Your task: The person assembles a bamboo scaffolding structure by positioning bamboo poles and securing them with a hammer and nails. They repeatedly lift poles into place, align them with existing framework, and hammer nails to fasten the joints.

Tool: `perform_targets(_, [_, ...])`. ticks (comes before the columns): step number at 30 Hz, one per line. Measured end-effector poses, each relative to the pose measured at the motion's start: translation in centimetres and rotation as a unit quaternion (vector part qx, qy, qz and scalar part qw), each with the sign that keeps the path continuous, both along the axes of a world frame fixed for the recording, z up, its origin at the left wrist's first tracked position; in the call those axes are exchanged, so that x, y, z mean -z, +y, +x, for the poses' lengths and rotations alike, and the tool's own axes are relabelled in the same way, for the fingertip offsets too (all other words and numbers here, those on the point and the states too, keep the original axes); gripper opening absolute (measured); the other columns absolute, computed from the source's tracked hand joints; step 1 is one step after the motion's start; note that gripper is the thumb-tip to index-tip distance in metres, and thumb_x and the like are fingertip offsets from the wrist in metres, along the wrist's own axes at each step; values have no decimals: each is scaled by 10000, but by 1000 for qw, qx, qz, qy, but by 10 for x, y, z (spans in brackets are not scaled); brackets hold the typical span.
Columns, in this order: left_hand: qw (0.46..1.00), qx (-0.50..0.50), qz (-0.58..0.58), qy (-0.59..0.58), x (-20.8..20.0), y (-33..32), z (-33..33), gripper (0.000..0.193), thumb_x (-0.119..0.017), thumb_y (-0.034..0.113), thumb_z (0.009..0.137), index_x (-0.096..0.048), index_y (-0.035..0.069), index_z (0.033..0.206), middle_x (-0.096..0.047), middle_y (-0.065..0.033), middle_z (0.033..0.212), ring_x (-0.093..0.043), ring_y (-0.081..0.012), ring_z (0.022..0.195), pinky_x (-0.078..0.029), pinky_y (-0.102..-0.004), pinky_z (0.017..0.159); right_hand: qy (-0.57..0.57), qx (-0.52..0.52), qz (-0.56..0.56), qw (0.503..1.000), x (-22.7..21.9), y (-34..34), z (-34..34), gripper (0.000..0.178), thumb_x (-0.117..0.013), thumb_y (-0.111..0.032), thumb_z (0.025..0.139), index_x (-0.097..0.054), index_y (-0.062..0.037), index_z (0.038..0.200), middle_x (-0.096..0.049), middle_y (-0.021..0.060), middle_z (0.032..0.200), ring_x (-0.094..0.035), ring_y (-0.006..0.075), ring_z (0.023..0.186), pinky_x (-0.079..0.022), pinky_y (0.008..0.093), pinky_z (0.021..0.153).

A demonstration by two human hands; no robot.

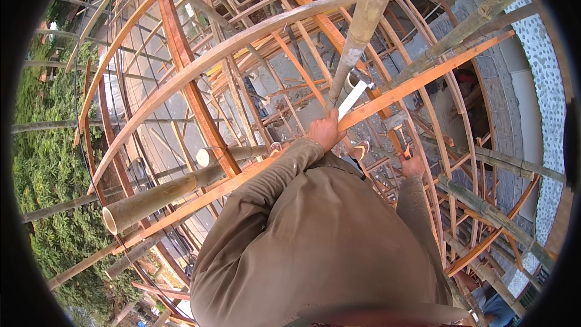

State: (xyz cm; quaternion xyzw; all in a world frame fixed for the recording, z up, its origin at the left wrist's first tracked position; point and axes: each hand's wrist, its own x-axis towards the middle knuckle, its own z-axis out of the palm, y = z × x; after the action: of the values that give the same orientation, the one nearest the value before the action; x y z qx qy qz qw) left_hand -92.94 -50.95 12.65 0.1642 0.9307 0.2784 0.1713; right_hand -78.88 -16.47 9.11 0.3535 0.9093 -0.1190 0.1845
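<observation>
My left hand [325, 131] is closed at the orange-brown wooden beam [399, 92]. The narrow end of a bamboo pole [361, 27] and a white flat strip [351, 100] both meet it, and which of these its fingers grip is hidden. A dark metal piece [360, 76] sits at the strip's far end. Lower on the right, my right hand [413, 164] is wrapped round the orange-and-black handle of a hammer [396, 123], whose metal head points up and away from me.
Curved wooden ribs [242, 39] and straight slats form an open lattice around me, with the ground far below. Thick bamboo poles [148, 201] jut out at left. Green foliage [54, 163] lies beyond. A blue-and-white patterned wall strip [541, 79] runs along the right.
</observation>
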Motion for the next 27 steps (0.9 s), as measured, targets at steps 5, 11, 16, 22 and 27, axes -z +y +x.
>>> perform_targets(5, [999, -15, 31, 9, 9, -1, 4, 645, -809, 373, 838, -429, 27, 1227, -695, -256, 1016, -724, -435, 824, -560, -540, 646, 48, -29, -13, 998, 6, 1, 3, 524, -786, -446, 837, -691, -138, 1251, -744, 185, 1118, -705, 399, 1059, -538, 513, 910])
perform_targets(11, [996, -48, 47, 66, 15, 3, 10, 683, -843, 320, 777, -459, 25, 1259, -697, -193, 946, -725, -384, 713, -559, -499, 595, 74, -57, -33, 995, 16, 7, 5, 490, -786, -419, 839, -693, -111, 1209, -744, 197, 1060, -694, 431, 1037, -526, 517, 882])
perform_targets(16, [993, -49, 47, 97, 16, 2, 12, 685, -842, 307, 764, -473, 10, 1258, -687, -159, 893, -727, -356, 695, -554, -460, 559, 82, -65, -52, 993, 23, 13, 6, 513, -778, -413, 845, -686, -98, 1240, -734, 220, 1083, -685, 440, 1043, -520, 513, 883])
perform_targets(22, [997, -40, 38, 61, 12, 2, 11, 678, -836, 328, 776, -461, 13, 1245, -690, -167, 915, -732, -365, 729, -560, -477, 575, 72, -69, -47, 994, 23, 13, 7, 541, -772, -412, 848, -678, -89, 1271, -732, 229, 1094, -685, 440, 1057, -518, 515, 903])
perform_targets(27, [998, -32, 42, 32, 9, 0, 8, 697, -820, 369, 803, -446, 37, 1290, -705, -189, 958, -739, -390, 781, -568, -500, 617, 27, -32, -24, 999, 12, 4, 1, 514, -781, -404, 838, -685, -135, 1265, -736, 211, 1119, -686, 426, 1082, -529, 522, 914])
